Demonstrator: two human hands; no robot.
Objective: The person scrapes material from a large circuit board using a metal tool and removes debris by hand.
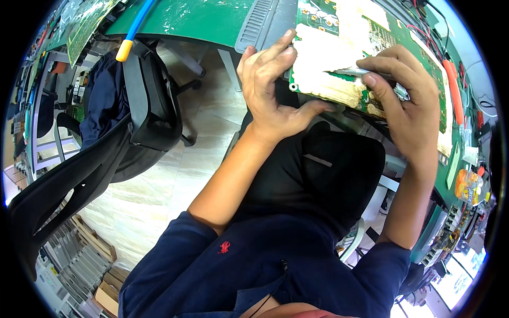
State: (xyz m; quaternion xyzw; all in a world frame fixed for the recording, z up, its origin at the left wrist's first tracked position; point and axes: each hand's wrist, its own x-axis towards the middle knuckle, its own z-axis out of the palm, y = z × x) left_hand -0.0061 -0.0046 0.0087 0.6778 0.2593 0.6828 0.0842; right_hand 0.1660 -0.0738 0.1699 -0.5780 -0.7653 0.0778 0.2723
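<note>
A large green circuit board lies at the bench's near edge, much of it covered by a thick cream-coloured coating with ragged edges. My left hand grips the board's left corner, fingers on the left side and thumb along the near edge. In my right hand is a thin, pale pointed tool, pinched between thumb and forefinger. The tip of that pointed tool touches the coating where a gap shows green board. Its rear part is hidden by my fingers, so its exact kind cannot be told.
A grey vented metal piece sits left of the board on the green bench top. A blue rod with a yellow end overhangs the edge above a black chair. To the right are an orange handle, wires and a colourful packet.
</note>
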